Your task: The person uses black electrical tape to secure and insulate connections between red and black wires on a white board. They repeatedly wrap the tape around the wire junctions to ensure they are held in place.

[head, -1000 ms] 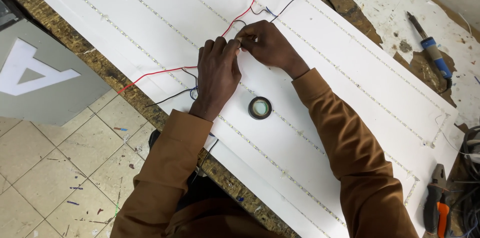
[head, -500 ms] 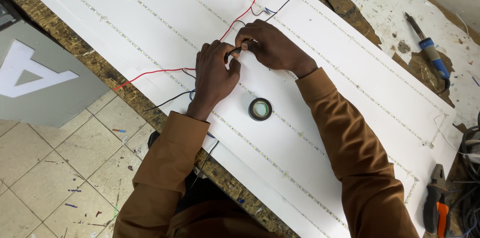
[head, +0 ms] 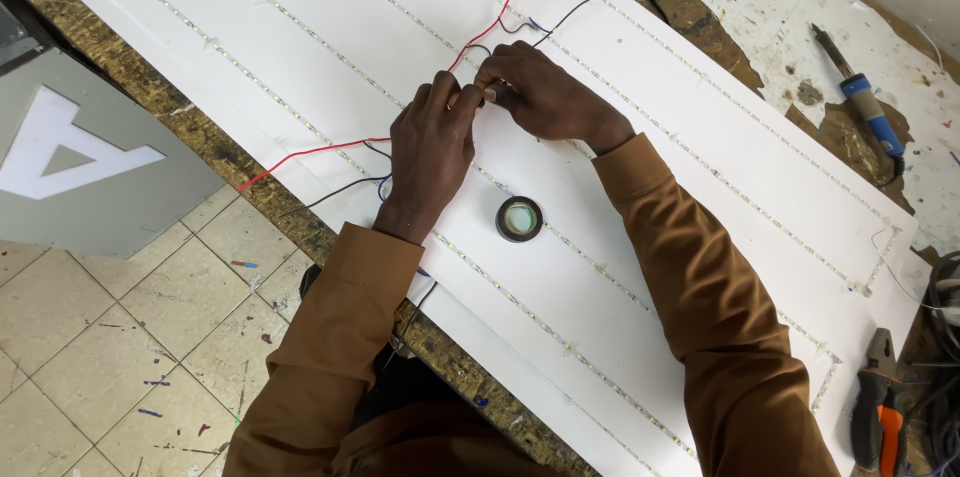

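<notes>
Fingertips of the left hand [head: 432, 142] and right hand [head: 540, 95] meet, each grip pinching the red wire [head: 490, 27] over the white panel [head: 300, 27]. Black tape roll [head: 520, 219] lies close by, within easy reach.

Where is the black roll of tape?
In the head view, the tape roll lies flat on the white board, between the person's forearms, just below the left hand and right hand.

A: We see an evenly lit, bright overhead view; the white panel [head: 300, 47] looks almost washed out, without hard glare.

B: We find only soft, faint shadows beneath the hands, sharp focus throughout, and slight stretching at the edges.
</notes>
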